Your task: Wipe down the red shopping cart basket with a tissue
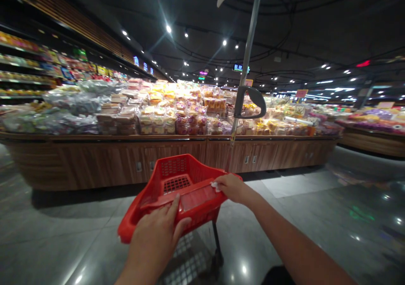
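A red plastic shopping cart (128, 226) is right in front of me, turned slightly. My left hand (155, 230) lies over the near left part of its handle bar (196, 201), with the fingers on the bar and the thumb on the near side. At the bar's right end, my right hand (236, 189) is closed on a crumpled white tissue (216, 186), which touches the handle. Part of the right fingers is hidden behind the hand. Below the handle a dark leg with a caster wheel (217, 257) stands on the floor.
A long wooden display counter (110, 160) piled with bagged bread and snacks (158, 118) spans the view ahead. A metal pole (249, 44) with a grey loop (260, 103) rises before it. Stocked shelves (22, 68) stand left; another display (376, 137) stands right. The tiled floor (300, 226) is shiny.
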Demonstrator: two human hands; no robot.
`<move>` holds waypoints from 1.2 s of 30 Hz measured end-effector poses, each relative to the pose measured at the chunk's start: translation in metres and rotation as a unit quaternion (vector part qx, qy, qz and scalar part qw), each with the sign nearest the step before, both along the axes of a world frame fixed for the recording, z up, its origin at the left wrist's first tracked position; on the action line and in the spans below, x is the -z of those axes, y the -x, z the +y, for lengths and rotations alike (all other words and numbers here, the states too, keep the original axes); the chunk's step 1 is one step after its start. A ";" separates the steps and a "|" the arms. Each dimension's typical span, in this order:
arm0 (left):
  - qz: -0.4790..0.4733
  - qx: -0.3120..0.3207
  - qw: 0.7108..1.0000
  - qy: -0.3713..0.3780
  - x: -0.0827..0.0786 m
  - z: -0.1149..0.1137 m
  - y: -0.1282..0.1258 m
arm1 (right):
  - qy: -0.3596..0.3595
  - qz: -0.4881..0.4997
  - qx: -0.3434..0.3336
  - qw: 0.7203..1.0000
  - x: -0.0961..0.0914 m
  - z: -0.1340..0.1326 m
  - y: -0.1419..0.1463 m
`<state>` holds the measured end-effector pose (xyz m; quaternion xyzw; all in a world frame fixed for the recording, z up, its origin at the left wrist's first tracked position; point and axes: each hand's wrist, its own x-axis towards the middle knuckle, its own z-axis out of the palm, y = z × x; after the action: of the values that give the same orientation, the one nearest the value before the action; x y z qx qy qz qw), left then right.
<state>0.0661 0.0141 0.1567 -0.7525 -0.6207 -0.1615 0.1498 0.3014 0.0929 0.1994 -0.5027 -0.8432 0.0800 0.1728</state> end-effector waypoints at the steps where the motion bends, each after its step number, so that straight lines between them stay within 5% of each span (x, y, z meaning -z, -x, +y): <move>1: -0.001 0.002 1.000 -0.001 0.000 0.000 0.000 | -0.015 0.011 -0.002 1.000 0.003 -0.007 -0.002; 4: 0.000 0.005 1.000 -0.009 0.001 0.000 0.000 | -0.110 0.078 -0.021 0.991 0.025 -0.034 -0.001; 8: 0.016 0.004 1.000 -0.018 0.002 0.000 -0.001 | -0.305 0.135 -0.043 0.942 0.084 -0.059 0.014; 11: 0.031 0.004 0.999 -0.028 0.002 0.000 -0.003 | -0.359 0.161 -0.038 0.918 0.120 -0.050 0.013; 13: 0.039 0.003 0.999 -0.038 0.002 -0.001 -0.003 | -0.384 0.203 0.027 0.900 0.132 -0.038 0.004; 17: 0.042 0.004 0.998 -0.044 0.004 -0.001 -0.004 | -0.366 0.286 0.150 0.873 0.142 -0.030 0.005; 23: 0.047 0.002 0.998 -0.047 0.006 0.000 -0.003 | -0.301 0.322 0.120 0.889 0.155 -0.053 0.054; 30: 0.065 0.002 0.996 -0.053 0.006 -0.004 -0.005 | -0.217 0.545 0.232 0.776 0.126 -0.007 0.018; 36: 0.062 0.000 0.997 -0.048 0.003 -0.005 -0.008 | -0.181 0.560 0.221 0.778 0.135 -0.028 0.035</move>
<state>0.0746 0.0088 0.1538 -0.7532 -0.6015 -0.1443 0.2237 0.2665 0.0653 0.0644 -0.5017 -0.4621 0.1531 0.7151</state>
